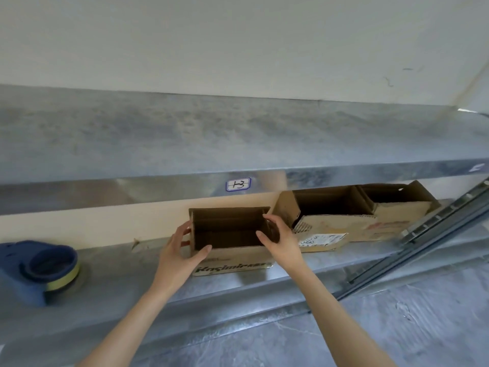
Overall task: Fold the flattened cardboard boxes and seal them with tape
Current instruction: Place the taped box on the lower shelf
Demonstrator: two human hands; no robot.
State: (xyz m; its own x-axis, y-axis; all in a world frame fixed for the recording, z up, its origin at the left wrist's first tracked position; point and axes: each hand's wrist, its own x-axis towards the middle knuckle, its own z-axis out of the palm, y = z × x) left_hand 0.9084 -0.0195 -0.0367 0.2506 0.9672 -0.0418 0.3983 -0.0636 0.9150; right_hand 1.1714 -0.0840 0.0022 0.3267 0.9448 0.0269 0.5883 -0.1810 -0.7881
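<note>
A person reaches with both bare arms to an open cardboard box (232, 258) that stands upright on the lower metal shelf (119, 282), its far side close to the pale wall (238, 49). The box's top is open and its dark inside shows. The near wall carries dark printed lettering, too blurred to read.

The left hand (182, 250) holds the box at its near left corner, with the thumb laid on the near rim and the fingers spread along the outside of the left wall. The right hand (280, 242) holds the right wall, its fingers curled over the top edge and its thumb pointing in over the opening.

Just right of this box, a second open box (325, 223) lies tilted, with a white label on its near side. A third open box (402, 207) sits just beyond it, farther right. A slanted metal rail (436, 229) crosses in front of the shelf's right end.

Well to the left on the same shelf rests a blue tape dispenser (37, 271) holding a yellowish roll. The upper metal shelf (238, 133) runs across above, and a small handwritten tag (238, 184) is stuck on its front edge. Grey floor (397, 327) shows at the near right.
</note>
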